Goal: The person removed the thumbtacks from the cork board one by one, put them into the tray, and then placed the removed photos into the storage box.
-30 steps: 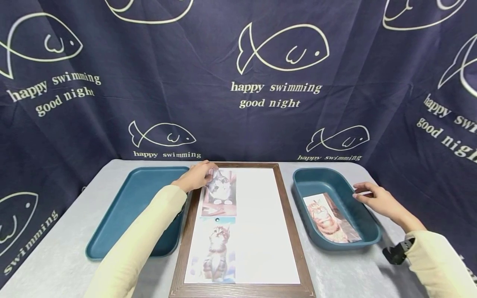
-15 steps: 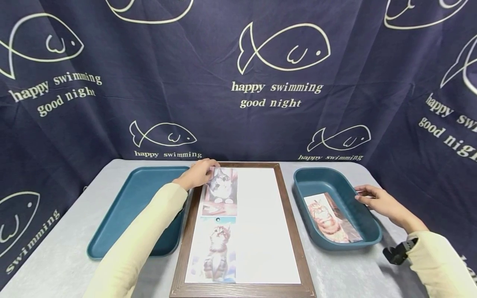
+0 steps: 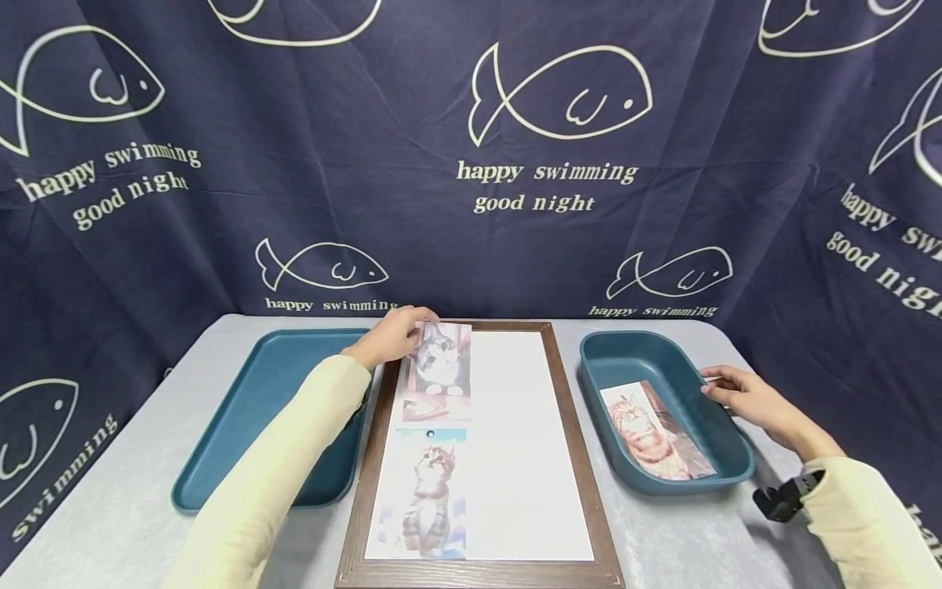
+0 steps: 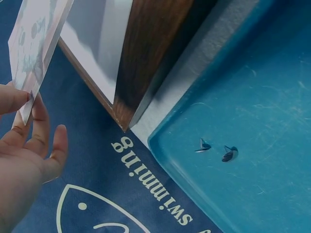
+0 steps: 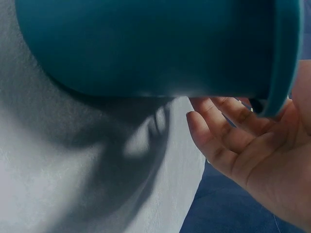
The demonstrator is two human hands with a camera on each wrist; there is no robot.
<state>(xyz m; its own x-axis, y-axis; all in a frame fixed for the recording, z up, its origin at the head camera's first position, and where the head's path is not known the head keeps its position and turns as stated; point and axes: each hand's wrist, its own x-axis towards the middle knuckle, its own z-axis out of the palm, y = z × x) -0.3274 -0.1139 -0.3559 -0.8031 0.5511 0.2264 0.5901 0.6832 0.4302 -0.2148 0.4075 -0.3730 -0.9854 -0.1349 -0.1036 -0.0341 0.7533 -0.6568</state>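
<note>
My left hand [image 3: 393, 337] pinches the upper left corner of a grey-and-white cat photo [image 3: 441, 372]. In the left wrist view, thumb and fingers hold that photo [image 4: 35, 43] raised off the board. Below it on the white framed board [image 3: 530, 442] lies a tabby kitten photo [image 3: 427, 499], with a small dark round tack [image 3: 430, 434] at its top. My right hand [image 3: 758, 405] touches the right rim of a deep teal bin [image 3: 724, 429], its fingers loosely bent outside the wall in the right wrist view. An orange cat photo [image 3: 651, 438] lies in the bin.
A shallow teal tray [image 3: 272, 393] stands left of the board, under my left forearm. Two tacks, one [image 4: 202, 145] beside the other [image 4: 230, 154], lie in it. Behind the table [image 3: 96, 523] hangs a navy fish-print cloth [image 3: 412, 106].
The left hand has lifted the upper cat photo and shifted it slightly up and right. My right hand has come lower, onto the bin's rim, and stayed there.
</note>
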